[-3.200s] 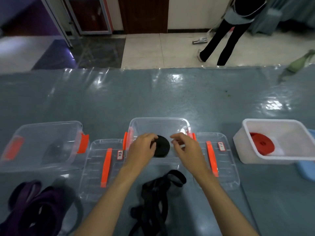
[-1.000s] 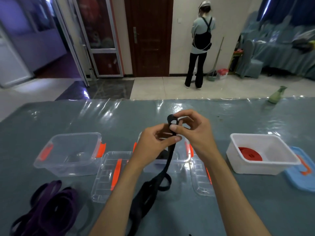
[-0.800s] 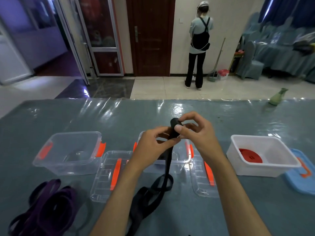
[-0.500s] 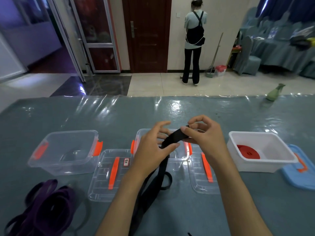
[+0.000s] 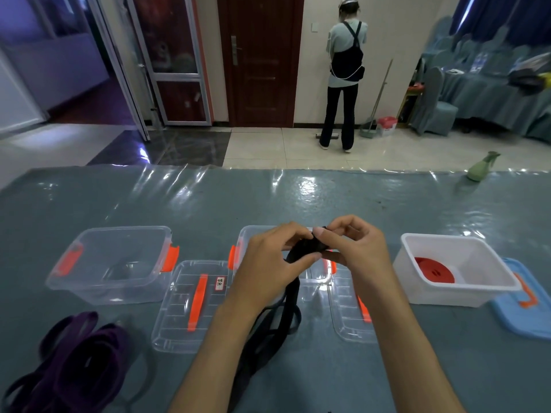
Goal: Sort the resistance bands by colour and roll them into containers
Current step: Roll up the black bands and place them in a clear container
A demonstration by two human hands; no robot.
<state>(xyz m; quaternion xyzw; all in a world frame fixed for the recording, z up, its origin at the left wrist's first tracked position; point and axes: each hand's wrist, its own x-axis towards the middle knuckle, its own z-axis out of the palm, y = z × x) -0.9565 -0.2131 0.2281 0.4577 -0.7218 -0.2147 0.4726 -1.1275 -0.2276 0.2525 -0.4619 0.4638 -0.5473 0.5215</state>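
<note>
While raised over the clear plastic middle container, left hand and right hand pinching, fingers curled, the rolled end of the long black resistance band; tail trailing down nearer than that container. Purple bands far left; white tub, red roll inside, right.

- The left hand and right hand cover the end of the black band they pinch, so how far it is rolled cannot be told.
- Both hands hide most of the middle clear container behind them; its contents cannot be seen.
- Left of that container, the purple bands are cut off by the bottom and left edges.
- The writing on the clear lid label is too small to read.
- The blue lid runs off the right edge.
</note>
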